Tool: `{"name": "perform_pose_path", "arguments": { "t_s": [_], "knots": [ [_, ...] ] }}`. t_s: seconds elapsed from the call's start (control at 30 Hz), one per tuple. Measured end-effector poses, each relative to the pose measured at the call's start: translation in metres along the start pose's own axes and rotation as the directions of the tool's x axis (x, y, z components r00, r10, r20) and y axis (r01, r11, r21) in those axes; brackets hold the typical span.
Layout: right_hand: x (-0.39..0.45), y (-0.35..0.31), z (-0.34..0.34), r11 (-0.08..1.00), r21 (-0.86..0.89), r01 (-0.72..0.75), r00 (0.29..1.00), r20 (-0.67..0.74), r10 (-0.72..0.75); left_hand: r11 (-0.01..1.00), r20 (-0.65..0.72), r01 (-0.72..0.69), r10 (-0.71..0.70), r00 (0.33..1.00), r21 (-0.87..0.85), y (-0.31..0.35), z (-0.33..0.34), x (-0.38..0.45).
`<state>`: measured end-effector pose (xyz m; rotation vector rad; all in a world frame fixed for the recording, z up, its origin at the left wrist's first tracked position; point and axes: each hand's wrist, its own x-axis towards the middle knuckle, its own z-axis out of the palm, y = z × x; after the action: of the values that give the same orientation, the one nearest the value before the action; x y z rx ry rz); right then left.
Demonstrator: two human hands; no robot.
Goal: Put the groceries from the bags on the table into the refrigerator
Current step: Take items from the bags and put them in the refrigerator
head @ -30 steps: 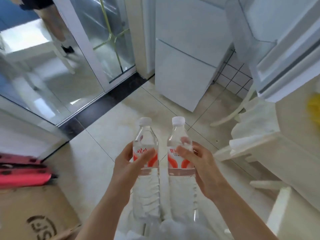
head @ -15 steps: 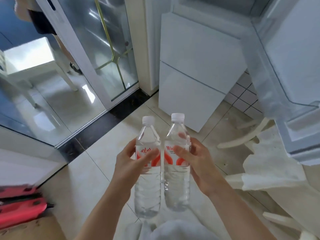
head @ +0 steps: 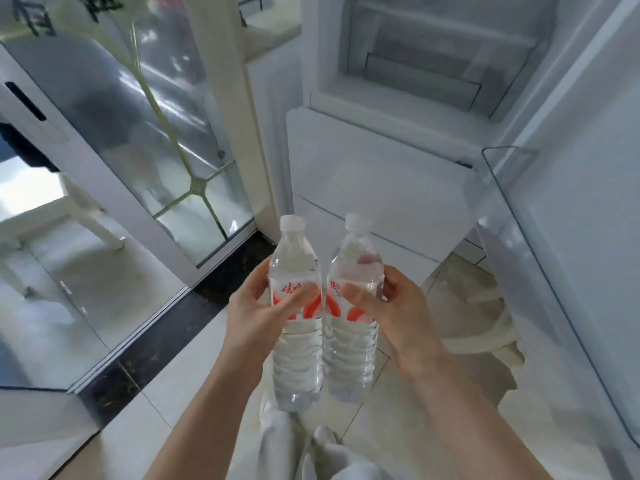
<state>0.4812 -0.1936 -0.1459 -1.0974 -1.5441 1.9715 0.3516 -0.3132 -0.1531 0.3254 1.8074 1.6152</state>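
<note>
Pale tiled kitchen floor [head: 180, 386] is running under a glass sliding door [head: 149, 140] on the left, and the white refrigerator [head: 398, 168] is standing open ahead, door shelf [head: 540, 258] sticking out right. Left hand [head: 256, 313] is gripping one water bottle [head: 294, 355], right hand [head: 391, 313] is gripping the other bottle [head: 349, 351], both upright, side by side, touching.
</note>
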Motion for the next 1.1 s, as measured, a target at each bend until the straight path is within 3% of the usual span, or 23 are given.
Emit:
{"name": "perform_pose_path", "arguments": {
  "t_s": [0.3, 0.43, 0.7, 0.87, 1.1],
  "knots": [
    [0.111, -0.071, 0.018, 0.981, 0.083, 0.176, 0.976, -0.141, -0.164, 0.997, 0.145, -0.078, 0.076, 0.986, 0.009, 0.071, 0.023, 0.137],
    [0.16, -0.116, 0.03, 0.969, 0.095, 0.229, 0.952, -0.231, -0.203, 0.981, 0.246, -0.182, 0.162, 0.956, 0.063, 0.12, 0.032, 0.204],
    [0.231, -0.208, 0.035, 0.936, 0.054, 0.348, 0.872, -0.386, -0.302, 0.944, 0.429, -0.33, 0.295, 0.854, 0.009, 0.215, 0.064, 0.304],
    [0.272, -0.265, 0.025, 0.904, 0.019, 0.427, 0.797, -0.48, -0.366, 0.911, 0.458, -0.399, 0.399, 0.794, -0.101, 0.272, 0.102, 0.349],
    [0.337, -0.335, -0.002, 0.832, -0.074, 0.55, 0.653, -0.583, -0.484, 0.847, 0.359, -0.489, 0.531, 0.768, -0.207, 0.332, 0.171, 0.406]
  ]
}}
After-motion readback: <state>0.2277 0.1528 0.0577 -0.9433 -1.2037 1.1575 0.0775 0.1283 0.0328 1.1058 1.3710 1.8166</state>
